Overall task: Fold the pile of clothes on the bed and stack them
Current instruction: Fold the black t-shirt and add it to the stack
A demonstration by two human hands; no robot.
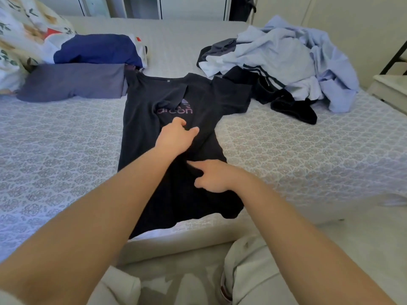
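Hands met mid-frame: your left hand (176, 137) and right hand (211, 176) pinched folds of the black T-shirt (141, 128), spread flat on the bed (55, 150) for folding.

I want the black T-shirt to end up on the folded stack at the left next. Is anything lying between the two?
Nothing visible lies between them. The black T-shirt is spread on the bed, and its left shoulder already reaches the folded stack. Both hands rest on the shirt.
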